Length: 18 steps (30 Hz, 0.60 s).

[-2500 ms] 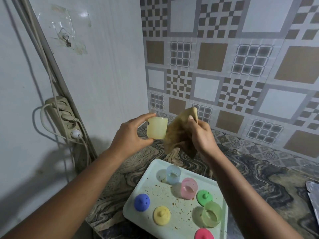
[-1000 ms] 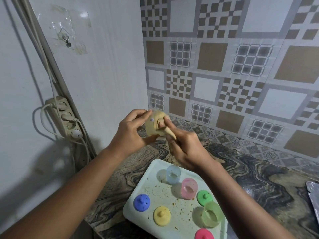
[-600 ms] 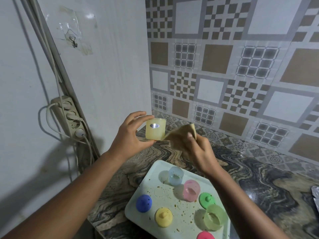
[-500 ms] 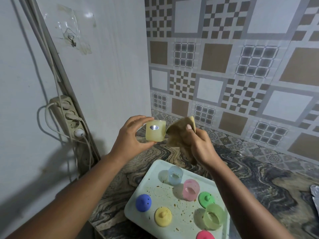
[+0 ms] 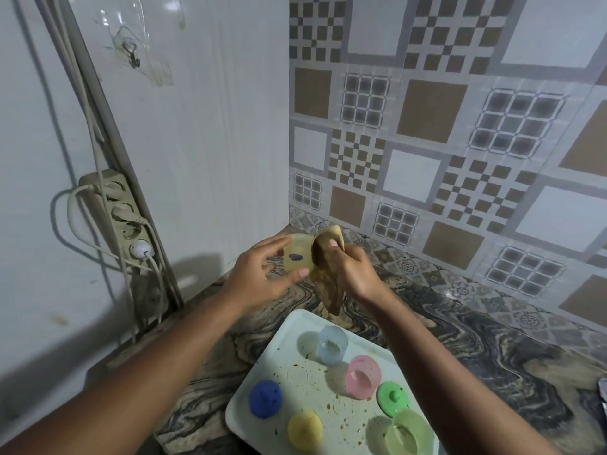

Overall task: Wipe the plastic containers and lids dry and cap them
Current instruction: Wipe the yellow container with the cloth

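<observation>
1. Gripped the yellow container in the left hand, thumb under its near edge, fingers curled round the far side, a dark sticker turned toward the camera.
2. Bunched the brown cloth in the right hand, fingers wrapped round it, with a loose tail left hanging toward the tray.
3. Held both up over the marbled countertop, behind the tray and close to the wall corner.
4. Set the cloth touching the container's right side, so the container lay directly left of the wiping hand, at the same height. Could not tell whether its mouth faced up or toward the cloth.
5. Left on the tray a blue container, a pink container and a green container, all uncapped, plus a blue lid, a yellow lid and a green lid lying apart from them.
6. Judged the drying of the first container as the step in hand, capping not yet begun.
7. Judged the yellow lid, low at the tray's near edge and well apart from the raised container, as the matching piece; reckoned the left hand nearer to that side, though occupied.
</observation>
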Available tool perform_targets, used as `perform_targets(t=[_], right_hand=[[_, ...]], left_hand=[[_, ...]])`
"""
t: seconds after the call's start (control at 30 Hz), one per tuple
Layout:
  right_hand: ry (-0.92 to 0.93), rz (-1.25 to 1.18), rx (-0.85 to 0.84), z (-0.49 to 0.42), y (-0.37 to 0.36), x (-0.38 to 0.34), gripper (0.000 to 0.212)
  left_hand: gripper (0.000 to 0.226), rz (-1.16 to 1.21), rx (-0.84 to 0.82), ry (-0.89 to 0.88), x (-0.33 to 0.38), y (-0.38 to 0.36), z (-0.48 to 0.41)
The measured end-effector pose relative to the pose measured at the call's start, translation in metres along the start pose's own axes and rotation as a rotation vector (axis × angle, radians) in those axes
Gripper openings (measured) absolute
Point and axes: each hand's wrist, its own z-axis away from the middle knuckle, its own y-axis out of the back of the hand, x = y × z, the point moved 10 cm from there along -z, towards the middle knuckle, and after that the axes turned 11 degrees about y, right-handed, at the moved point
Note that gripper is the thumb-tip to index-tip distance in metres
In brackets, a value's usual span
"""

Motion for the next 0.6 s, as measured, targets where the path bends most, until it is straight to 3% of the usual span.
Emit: perform_targets(t=[0.3,0.53,0.6], right_hand=[[-0.213,0.037,-0.040,-0.067,-0.035,0.116,0.036],[-0.388,0.037,-0.016,-0.092,-0.052,0.211,0.046],[-0.412,0.044,-0.014,-0.091,-0.054,0.217,0.046]], left_hand=[[0.096,-0.127,0.011,0.054,-0.111,-0.024,-0.065],[0.082,-0.098,0.023,0.031,-0.175,-0.054,-0.083],[0.087,-0.105,0.005,0.054,-0.190,-0.060,-0.087]])
